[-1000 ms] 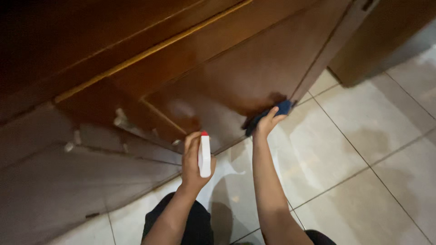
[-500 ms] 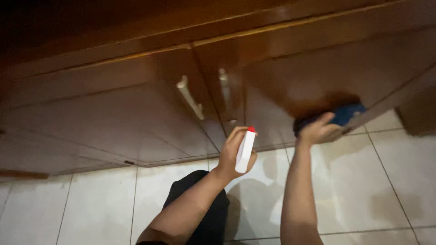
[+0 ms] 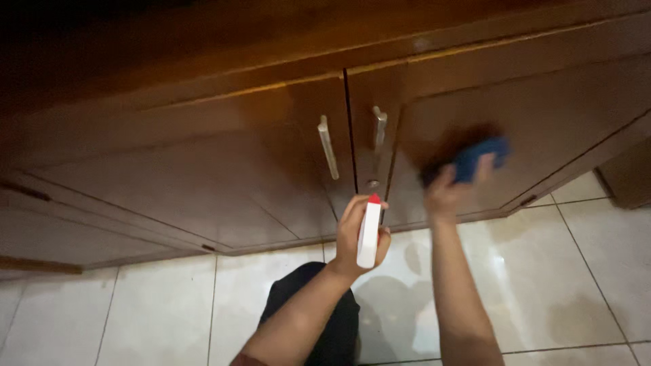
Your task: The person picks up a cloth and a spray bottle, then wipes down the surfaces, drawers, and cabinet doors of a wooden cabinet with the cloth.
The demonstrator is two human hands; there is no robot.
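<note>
White spray bottle (image 3: 369, 232) with red tip gripped upright in left hand (image 3: 358, 234), contents not discernible, blurred blue cloth (image 3: 480, 158) pressed by right hand (image 3: 449, 193) against brown cabinet door (image 3: 542, 129), finger closure obscured by blur.

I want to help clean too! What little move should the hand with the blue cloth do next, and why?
Probably slide the blue cloth sideways along the brown wooden cabinet door. The right hand presses it flat against that right door, blurred mid-wipe, with plenty of door beside it. The left hand holds the white spray bottle with a red tip upright, off the wood.
</note>
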